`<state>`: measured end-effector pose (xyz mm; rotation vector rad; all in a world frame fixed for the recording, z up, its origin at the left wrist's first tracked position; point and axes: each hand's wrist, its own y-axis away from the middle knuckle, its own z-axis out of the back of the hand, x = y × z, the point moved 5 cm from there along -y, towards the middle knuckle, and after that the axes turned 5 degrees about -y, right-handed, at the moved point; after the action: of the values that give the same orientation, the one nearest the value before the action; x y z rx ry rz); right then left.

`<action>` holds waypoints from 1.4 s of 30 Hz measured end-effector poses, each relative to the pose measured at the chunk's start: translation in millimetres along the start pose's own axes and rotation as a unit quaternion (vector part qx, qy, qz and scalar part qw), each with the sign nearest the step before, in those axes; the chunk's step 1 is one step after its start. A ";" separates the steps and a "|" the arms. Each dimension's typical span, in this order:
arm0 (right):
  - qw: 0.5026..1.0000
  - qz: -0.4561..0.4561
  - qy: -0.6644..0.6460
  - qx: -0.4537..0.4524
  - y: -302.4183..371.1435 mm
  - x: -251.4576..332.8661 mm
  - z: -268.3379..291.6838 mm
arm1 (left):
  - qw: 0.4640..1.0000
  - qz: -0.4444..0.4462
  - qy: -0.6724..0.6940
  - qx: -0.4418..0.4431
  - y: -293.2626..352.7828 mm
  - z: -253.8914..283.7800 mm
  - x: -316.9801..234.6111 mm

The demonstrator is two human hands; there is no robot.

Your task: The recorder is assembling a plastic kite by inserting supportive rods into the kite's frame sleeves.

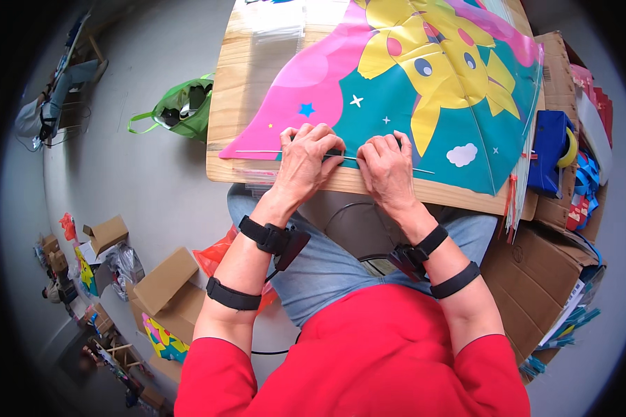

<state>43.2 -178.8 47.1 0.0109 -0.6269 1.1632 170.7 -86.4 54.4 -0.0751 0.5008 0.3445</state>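
A large kite sail (pixel 320 90), pink and teal with a yellow cartoon figure, lies spread on the wooden table (pixel 233 69), its near edge along the table's front. Across that edge runs a thin white rod (pixel 254 151), its right end (pixel 424 171) on the teal part. My left hand (pixel 305 158) is closed over the rod, with a small black piece (pixel 335 152) showing by its fingers. Just to the right, my right hand (pixel 386 170) pinches the rod at the edge, fingers curled; the exact fingertip contact is hidden.
Clear plastic sleeves (pixel 278 42) lie at the table's left. A blue tape dispenser (pixel 551 153) stands at the right beside cardboard boxes (pixel 528 285). A green bag (pixel 191 115) sits on the floor to the left, with open boxes (pixel 167 285) lower down. Thin strips (pixel 513 201) hang off the right edge.
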 end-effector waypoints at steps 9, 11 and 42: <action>1.000 0.005 0.003 0.009 -0.9 1.5 -1.9 | 1.000 0.000 0.007 -0.004 0.8 -0.6 0.1; 1.000 0.005 0.004 0.010 -0.6 0.9 -3.1 | 0.999 -0.014 0.007 -0.035 0.8 0.1 0.5; 0.997 -0.032 -0.055 0.044 -4.9 0.3 3.1 | 1.000 0.005 0.013 0.026 0.0 1.3 3.2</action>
<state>46.0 -181.6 51.3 0.1692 -0.6668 1.1330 174.0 -85.3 54.0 -0.0271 0.5357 0.3406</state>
